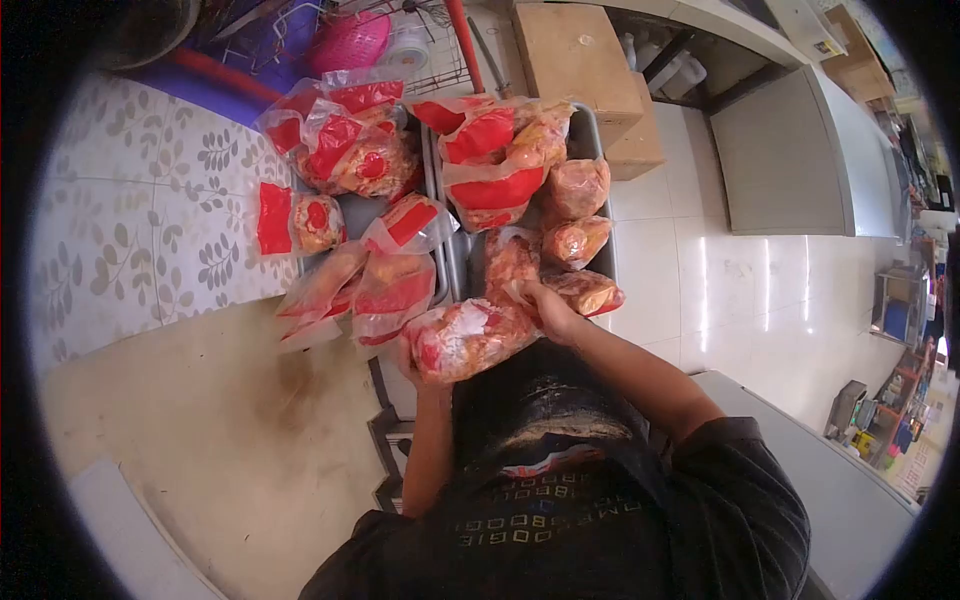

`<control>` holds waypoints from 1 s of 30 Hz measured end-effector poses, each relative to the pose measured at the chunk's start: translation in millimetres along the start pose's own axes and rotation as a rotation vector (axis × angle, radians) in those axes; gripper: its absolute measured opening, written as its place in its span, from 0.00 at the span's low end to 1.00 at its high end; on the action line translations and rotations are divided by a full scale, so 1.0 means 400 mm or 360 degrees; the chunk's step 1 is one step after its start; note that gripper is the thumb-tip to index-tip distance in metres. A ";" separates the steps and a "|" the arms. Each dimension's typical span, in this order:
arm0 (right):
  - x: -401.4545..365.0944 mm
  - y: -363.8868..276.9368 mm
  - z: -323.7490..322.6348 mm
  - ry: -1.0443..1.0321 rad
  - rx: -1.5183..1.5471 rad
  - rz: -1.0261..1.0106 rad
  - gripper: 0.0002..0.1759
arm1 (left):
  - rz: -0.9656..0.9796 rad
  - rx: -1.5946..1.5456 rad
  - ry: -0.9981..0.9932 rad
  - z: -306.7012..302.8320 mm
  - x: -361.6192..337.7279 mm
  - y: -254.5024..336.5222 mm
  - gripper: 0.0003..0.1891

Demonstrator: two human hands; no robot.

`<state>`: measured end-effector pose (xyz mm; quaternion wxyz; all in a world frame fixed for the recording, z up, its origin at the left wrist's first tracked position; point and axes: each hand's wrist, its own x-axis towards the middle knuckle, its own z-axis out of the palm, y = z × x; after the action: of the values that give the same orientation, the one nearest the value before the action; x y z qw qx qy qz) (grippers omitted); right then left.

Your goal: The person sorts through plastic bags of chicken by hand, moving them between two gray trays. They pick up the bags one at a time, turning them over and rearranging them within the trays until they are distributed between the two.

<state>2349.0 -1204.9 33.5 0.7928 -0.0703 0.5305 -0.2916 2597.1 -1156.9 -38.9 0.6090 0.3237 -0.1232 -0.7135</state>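
Note:
Between my two hands is a clear plastic bag of reddish, marinated-looking meat (470, 345), lifted just in front of my body. My left hand (411, 362) grips its left end, fingers partly hidden behind the bag. At the other end, my right hand (545, 308) is closed on the plastic. Beyond it, a grey tray (612, 255) holds several similar bags, among them an upright bag (576, 243) and a bag with a red label (495, 190). A second tray to the left (440, 280) carries more red-printed bags (395, 290).
A leaf-patterned tiled surface (150, 200) lies left of the trays. Cardboard boxes (575, 60) stand behind them, near a pink basket (350, 42) and a red pole (464, 45). A grey cabinet panel (780, 160) is at the right, over a white tiled floor (660, 240).

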 end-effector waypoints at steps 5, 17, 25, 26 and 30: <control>0.154 0.065 -0.061 -0.0323 0.0267 -0.0435 0.23 | 0.0057 -0.0235 0.0149 0.001 0.001 0.006 0.29; 0.057 0.085 -0.078 0.0029 -0.3024 -0.1122 0.31 | 0.0767 0.1324 0.0391 0.239 0.283 -0.150 0.17; 0.261 0.295 -0.112 0.0211 -0.3042 -0.1126 0.11 | 0.1038 0.2805 -0.0248 0.317 0.350 -0.139 0.19; 0.268 0.285 -0.113 0.0394 -0.2905 -0.1281 0.10 | 0.0422 0.2018 0.0027 0.249 0.401 -0.167 0.18; 0.161 0.171 -0.062 0.0747 -0.2321 -0.1644 0.10 | 0.0385 0.1819 -0.0013 0.141 0.472 -0.171 0.16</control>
<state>2371.0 -1178.5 -57.5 0.1961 -0.7193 0.6327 -0.2094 2499.4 -1332.9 -94.2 0.4144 0.5817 -0.5272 -0.4603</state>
